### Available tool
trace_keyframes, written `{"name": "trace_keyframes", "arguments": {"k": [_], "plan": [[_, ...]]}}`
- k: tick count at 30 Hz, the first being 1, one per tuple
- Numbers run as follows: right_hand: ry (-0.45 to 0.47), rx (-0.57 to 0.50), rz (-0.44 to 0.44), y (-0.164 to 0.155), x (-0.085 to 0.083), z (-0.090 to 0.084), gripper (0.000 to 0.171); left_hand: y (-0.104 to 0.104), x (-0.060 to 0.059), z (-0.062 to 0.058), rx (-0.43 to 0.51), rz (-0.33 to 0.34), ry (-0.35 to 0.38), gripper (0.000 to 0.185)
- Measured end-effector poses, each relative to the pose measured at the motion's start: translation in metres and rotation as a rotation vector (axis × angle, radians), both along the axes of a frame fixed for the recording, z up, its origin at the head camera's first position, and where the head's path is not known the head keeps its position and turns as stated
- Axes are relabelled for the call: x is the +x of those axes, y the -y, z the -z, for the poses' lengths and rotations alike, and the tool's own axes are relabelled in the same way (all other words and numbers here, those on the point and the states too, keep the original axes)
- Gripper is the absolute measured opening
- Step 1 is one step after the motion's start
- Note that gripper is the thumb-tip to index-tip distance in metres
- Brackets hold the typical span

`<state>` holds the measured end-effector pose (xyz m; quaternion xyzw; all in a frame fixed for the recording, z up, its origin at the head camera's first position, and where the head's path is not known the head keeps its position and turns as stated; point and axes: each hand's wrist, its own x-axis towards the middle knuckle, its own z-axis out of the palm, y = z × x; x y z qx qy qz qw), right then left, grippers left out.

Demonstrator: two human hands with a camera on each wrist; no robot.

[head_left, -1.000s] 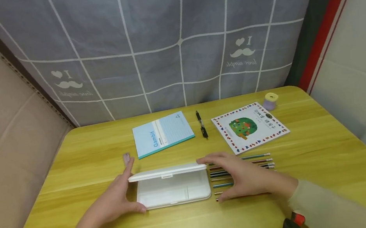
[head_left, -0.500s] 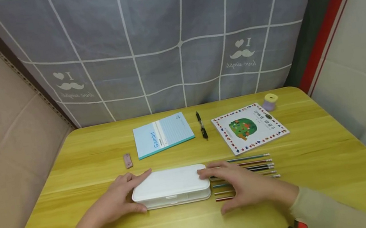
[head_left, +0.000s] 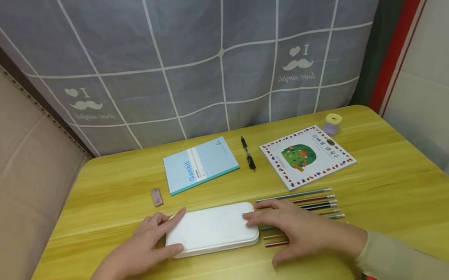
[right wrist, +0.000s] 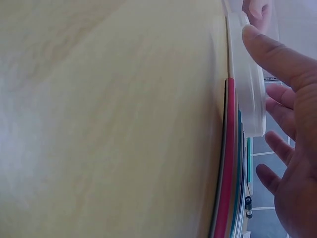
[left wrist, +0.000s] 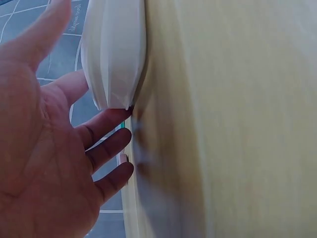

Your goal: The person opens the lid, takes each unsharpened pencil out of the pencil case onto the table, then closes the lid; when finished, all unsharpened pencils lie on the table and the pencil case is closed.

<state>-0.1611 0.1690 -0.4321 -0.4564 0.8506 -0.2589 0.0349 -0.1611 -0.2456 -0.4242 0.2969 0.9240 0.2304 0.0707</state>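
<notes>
Pencil case, white, flat and closed with rounded corners, is laid near the front edge of the yellow wooden table, about midway along it. It is flanked by both hands: the left hand is laid against its left end, fingers straight over the lid's corner and thumb along the front edge; the right hand is spread with relaxed fingers touching its right end. Under the right hand a row of coloured pencils is lined up just beside the case; their number cannot be counted. Toward the back edge are set one blue notebook, one black pen, one picture book and one small purple roll. One small eraser lies left of the notebook.
</notes>
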Motion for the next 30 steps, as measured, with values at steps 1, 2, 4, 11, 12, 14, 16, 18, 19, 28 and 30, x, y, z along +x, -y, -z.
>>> {"name": "trace_keyframes", "arguments": {"k": [1, 2, 4, 11, 12, 14, 16, 18, 19, 28, 30], "plan": [[-0.007, 0.006, -0.002, -0.0001, 0.0001, -0.0002, 0.084, -0.0001, 0.0, -0.0004, 0.005, 0.001, 0.004, 0.074], [-0.012, 0.01, -0.003, -0.0002, 0.0002, -0.0003, 0.083, -0.0004, 0.0001, -0.0006, 0.009, -0.001, 0.006, 0.07], [-0.015, 0.02, -0.004, -0.0005, 0.0004, -0.0006, 0.083, -0.0014, 0.0003, -0.0008, 0.018, -0.002, 0.007, 0.067], [0.031, 0.053, 0.012, -0.0019, 0.0016, -0.0023, 0.083, -0.004, 0.001, 0.0009, 0.023, 0.0, 0.017, 0.068], [0.034, 0.057, 0.013, -0.0017, 0.002, -0.0028, 0.083, -0.0041, 0.0011, 0.0009, 0.021, -0.001, 0.019, 0.069], [0.032, 0.061, 0.013, -0.0011, 0.0024, -0.0038, 0.082, -0.0042, 0.0012, 0.0005, 0.018, -0.003, 0.021, 0.069], [0.029, 0.063, 0.013, -0.0006, 0.0026, -0.0048, 0.082, -0.0041, 0.0013, 0.0, 0.014, -0.005, 0.025, 0.069], [0.032, 0.063, 0.012, -0.0002, 0.0027, -0.006, 0.082, -0.0043, 0.0014, -0.0005, 0.01, -0.006, 0.023, 0.069], [0.033, 0.063, 0.012, -0.0001, 0.0029, -0.0062, 0.082, -0.0044, 0.0016, -0.0007, 0.009, -0.007, 0.022, 0.069], [0.042, 0.051, 0.007, -0.001, 0.0069, -0.0059, 0.076, -0.0082, 0.0041, -0.0012, -0.016, 0.002, 0.006, 0.071], [0.033, 0.055, 0.009, -0.0013, 0.0075, -0.0055, 0.076, -0.0089, 0.004, -0.0013, -0.021, 0.001, 0.004, 0.07]]}}
